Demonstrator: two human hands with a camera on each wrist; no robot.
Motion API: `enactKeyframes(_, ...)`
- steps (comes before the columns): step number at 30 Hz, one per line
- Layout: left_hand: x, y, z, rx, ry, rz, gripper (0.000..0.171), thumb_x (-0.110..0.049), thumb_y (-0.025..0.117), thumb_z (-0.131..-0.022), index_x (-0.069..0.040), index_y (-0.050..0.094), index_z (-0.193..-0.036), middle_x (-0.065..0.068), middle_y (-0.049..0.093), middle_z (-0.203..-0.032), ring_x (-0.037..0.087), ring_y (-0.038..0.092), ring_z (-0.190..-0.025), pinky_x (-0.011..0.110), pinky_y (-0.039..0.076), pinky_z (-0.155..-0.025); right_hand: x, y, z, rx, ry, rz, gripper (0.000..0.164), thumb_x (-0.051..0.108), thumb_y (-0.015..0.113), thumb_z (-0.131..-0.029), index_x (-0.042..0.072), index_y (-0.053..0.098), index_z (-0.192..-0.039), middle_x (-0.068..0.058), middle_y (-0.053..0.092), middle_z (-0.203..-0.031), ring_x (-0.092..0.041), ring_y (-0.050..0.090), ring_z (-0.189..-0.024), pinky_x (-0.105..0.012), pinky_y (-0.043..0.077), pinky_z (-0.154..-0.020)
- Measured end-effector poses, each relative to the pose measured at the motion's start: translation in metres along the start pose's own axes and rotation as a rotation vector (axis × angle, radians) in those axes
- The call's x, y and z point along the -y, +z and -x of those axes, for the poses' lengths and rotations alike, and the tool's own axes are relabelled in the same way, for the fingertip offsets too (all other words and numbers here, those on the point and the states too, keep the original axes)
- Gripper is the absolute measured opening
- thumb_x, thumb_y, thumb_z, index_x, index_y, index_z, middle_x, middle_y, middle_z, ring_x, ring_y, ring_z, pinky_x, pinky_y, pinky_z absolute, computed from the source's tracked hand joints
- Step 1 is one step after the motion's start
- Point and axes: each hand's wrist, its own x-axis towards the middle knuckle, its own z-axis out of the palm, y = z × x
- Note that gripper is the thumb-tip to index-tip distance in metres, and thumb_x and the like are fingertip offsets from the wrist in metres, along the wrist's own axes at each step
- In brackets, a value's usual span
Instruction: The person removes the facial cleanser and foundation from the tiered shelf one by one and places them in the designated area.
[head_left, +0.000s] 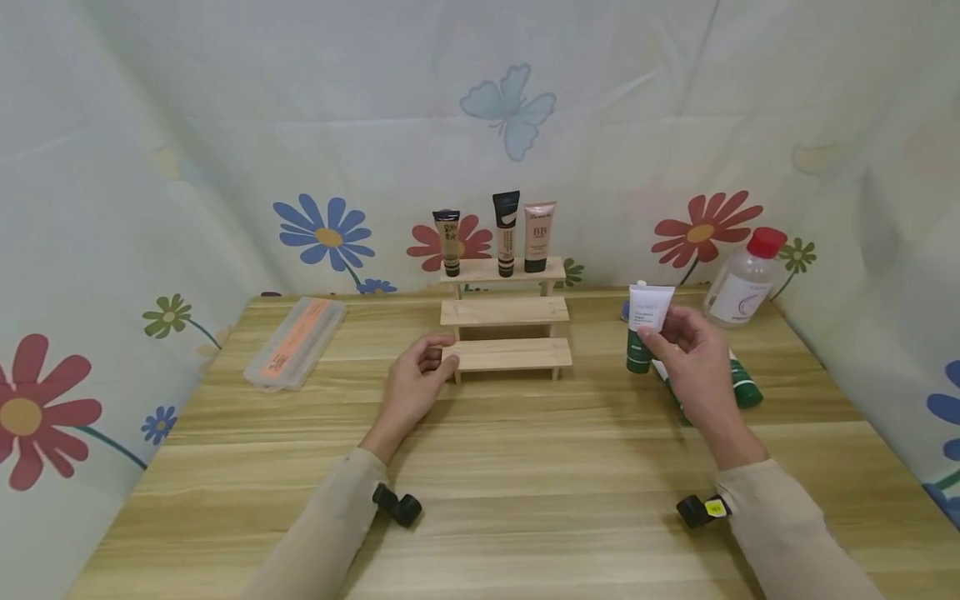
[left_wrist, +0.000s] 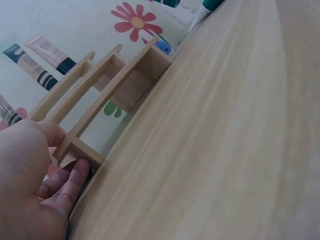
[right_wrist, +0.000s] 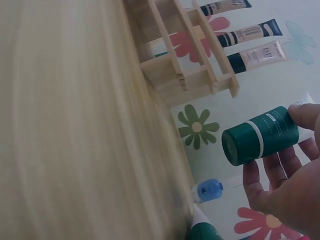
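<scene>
My right hand (head_left: 697,358) pinches a white-and-green squeeze tube (head_left: 647,329) upright above the table, green cap down. In the right wrist view the tube (right_wrist: 262,134) is tilted between thumb and fingers. My left hand (head_left: 416,375) grips the left end of a three-step wooden display stand (head_left: 506,356), its thumb at the lowest step and its fingers at the end. On the stand's top step stand three cosmetic tubes: a small beige tube (head_left: 448,243), a taller black-topped tube (head_left: 506,237) and a pink BB tube (head_left: 538,237).
More green-and-white tubes (head_left: 744,385) lie on the table beneath my right hand, partly hidden by it. Behind them stands a clear bottle with a red cap (head_left: 750,279). A blue-capped item (right_wrist: 209,190) is near the back edge. A flat translucent case (head_left: 296,343) lies at the left.
</scene>
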Motion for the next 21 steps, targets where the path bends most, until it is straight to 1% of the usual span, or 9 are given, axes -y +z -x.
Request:
enactKeyframes(3, 0.0, 0.0, 0.0, -0.003, -0.002, 0.004, 0.031, -0.026, 0.079, -0.107, -0.019, 0.076, -0.137, 0.007, 0.076, -0.118, 0.022, 0.073, -0.109, 0.044, 0.059, -0.098, -0.002, 0.0, 0.006, 0.038, 0.041, 0.043, 0.057, 0.041, 0.072, -0.11, 0.005, 0.06, -0.153, -0.015, 0.067, -0.144, -0.017, 0.062, -0.119, -0.017, 0.049, -0.095)
enactKeyframes(7, 0.001, 0.0, -0.001, -0.007, -0.004, 0.003, 0.03, -0.026, 0.079, -0.107, -0.021, 0.076, -0.136, 0.007, 0.076, -0.118, 0.021, 0.072, -0.109, 0.043, 0.059, -0.098, -0.008, 0.002, 0.013, 0.085, 0.102, 0.044, 0.062, 0.043, 0.072, -0.11, 0.006, 0.057, -0.157, -0.018, 0.064, -0.149, -0.021, 0.06, -0.122, -0.013, 0.053, -0.089)
enactKeyframes(11, 0.001, 0.0, -0.001, -0.011, -0.006, -0.001, 0.029, -0.026, 0.079, -0.107, -0.021, 0.076, -0.136, 0.006, 0.076, -0.117, 0.021, 0.072, -0.109, 0.04, 0.059, -0.097, -0.015, 0.005, 0.017, 0.124, 0.124, 0.044, 0.061, 0.04, 0.074, -0.109, 0.004, 0.058, -0.155, -0.019, 0.065, -0.147, -0.022, 0.062, -0.121, -0.012, 0.053, -0.087)
enactKeyframes(16, 0.0, 0.0, 0.0, -0.009, -0.006, 0.001, 0.03, -0.026, 0.079, -0.107, -0.02, 0.076, -0.136, 0.006, 0.076, -0.118, 0.021, 0.072, -0.109, 0.042, 0.059, -0.098, -0.021, 0.009, 0.017, 0.186, 0.125, 0.04, 0.057, 0.034, 0.075, -0.11, 0.0, 0.059, -0.153, -0.022, 0.067, -0.14, -0.017, 0.066, -0.112, -0.016, 0.056, -0.085)
enactKeyframes(19, -0.001, 0.0, 0.001, -0.006, -0.004, -0.003, 0.031, -0.027, 0.078, -0.107, -0.02, 0.076, -0.137, 0.007, 0.076, -0.118, 0.022, 0.072, -0.11, 0.043, 0.059, -0.099, -0.023, 0.01, 0.016, 0.222, 0.145, 0.03, 0.058, 0.033, 0.074, -0.111, -0.002, 0.058, -0.154, -0.024, 0.067, -0.14, -0.019, 0.066, -0.111, -0.02, 0.058, -0.084)
enactKeyframes(21, -0.001, -0.001, 0.001, -0.004, -0.005, -0.004, 0.031, -0.027, 0.078, -0.107, -0.019, 0.075, -0.138, 0.007, 0.076, -0.119, 0.022, 0.072, -0.11, 0.043, 0.059, -0.099, -0.023, 0.011, 0.016, 0.238, 0.166, 0.031, 0.06, 0.034, 0.073, -0.111, -0.002, 0.057, -0.155, -0.025, 0.065, -0.142, -0.023, 0.066, -0.113, -0.022, 0.059, -0.083)
